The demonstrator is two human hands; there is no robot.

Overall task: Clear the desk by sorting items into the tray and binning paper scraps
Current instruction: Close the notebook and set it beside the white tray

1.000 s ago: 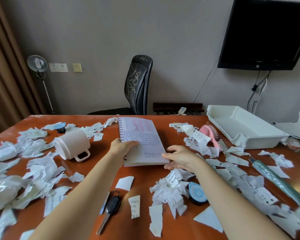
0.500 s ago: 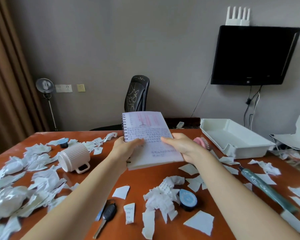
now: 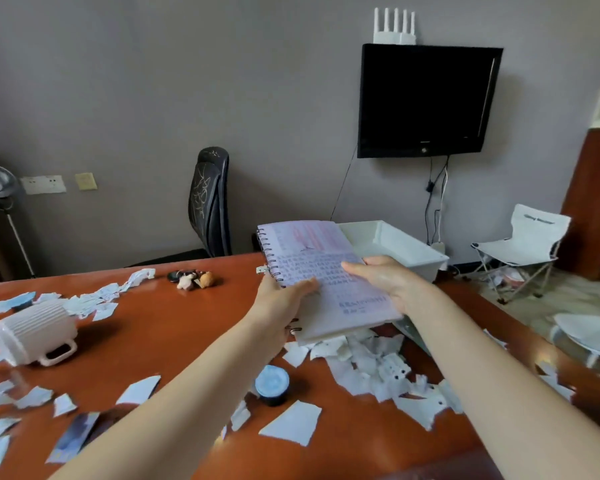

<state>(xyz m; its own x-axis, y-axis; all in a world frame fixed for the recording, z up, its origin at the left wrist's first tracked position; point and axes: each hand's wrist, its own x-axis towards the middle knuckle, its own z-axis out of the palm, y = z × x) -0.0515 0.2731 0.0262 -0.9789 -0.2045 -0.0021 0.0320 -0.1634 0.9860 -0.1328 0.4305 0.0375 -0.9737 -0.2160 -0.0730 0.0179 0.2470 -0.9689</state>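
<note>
Both my hands hold a spiral notebook (image 3: pixel 329 278) with written pages up above the desk. My left hand (image 3: pixel 281 299) grips its spiral edge and my right hand (image 3: pixel 385 282) grips the right edge. The white tray (image 3: pixel 395 244) stands just behind the notebook at the desk's far right, partly hidden by it. White paper scraps (image 3: pixel 378 372) lie under the notebook and on the left of the orange desk (image 3: pixel 174 327).
A white ribbed mug (image 3: pixel 35 330) lies on its side at the left. A round blue-lidded tin (image 3: pixel 272 384) sits near my left forearm. A keychain bundle (image 3: pixel 193 279) rests at the far edge. A black chair (image 3: pixel 208 202) and a folding chair (image 3: pixel 523 244) stand beyond the desk.
The notebook has been lifted off the desk and carried right, to just in front of the tray. My view has turned right with it.
</note>
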